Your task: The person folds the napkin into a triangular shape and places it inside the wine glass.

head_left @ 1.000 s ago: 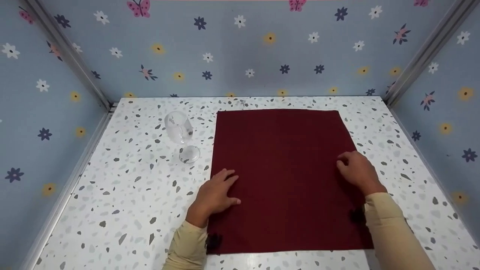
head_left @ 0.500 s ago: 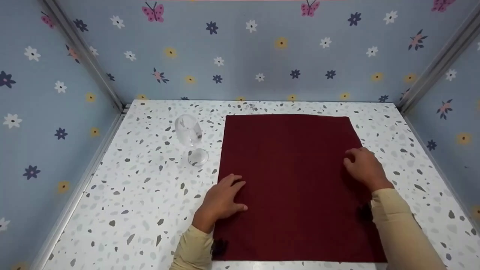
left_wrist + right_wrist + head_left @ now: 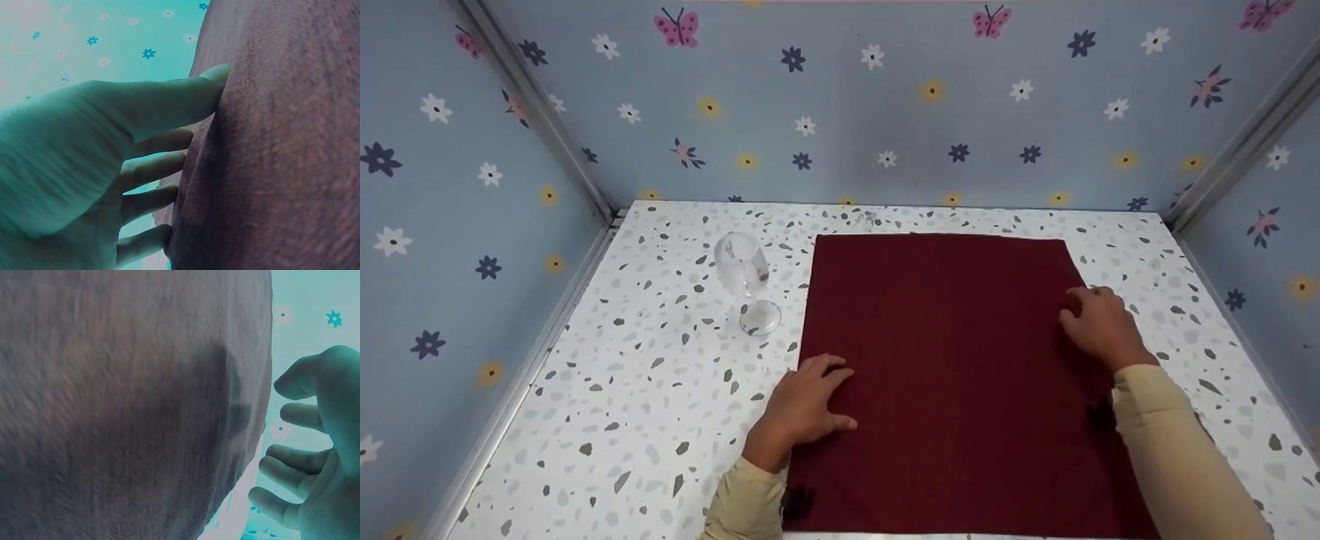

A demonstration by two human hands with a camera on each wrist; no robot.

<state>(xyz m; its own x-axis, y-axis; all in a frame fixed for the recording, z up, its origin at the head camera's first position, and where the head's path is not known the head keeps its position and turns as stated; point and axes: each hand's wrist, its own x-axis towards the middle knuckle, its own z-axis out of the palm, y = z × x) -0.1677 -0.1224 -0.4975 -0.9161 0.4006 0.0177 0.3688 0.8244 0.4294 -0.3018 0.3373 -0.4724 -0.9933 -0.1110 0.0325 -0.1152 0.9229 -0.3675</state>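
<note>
While a dark red cloth (image 3: 945, 390) is spread flat over the middle and right of a speckled white table (image 3: 645, 390), its left edge is overlapped by the left hand (image 3: 801, 405), whose fingers are set apart and only slightly bent. As is shown in the left wrist view, the cloth is touched, rather than gripped, by the thumb and fingertips. The right edge, farther up the cloth, is covered by the right hand (image 3: 1102, 326), its fingers loosely bent and parted from the thumb; whether the cloth is touched there cannot be told. Both forearms are clothed in beige sleeves (image 3: 1185, 442), and a small dark object (image 3: 797, 501) is seen at the left wrist. Left of the cloth, apart from it, a clear stemmed glass (image 3: 741, 264) is stood upright. The table is enclosed at the back and sides by blue flower-printed walls (image 3: 900, 120).
</note>
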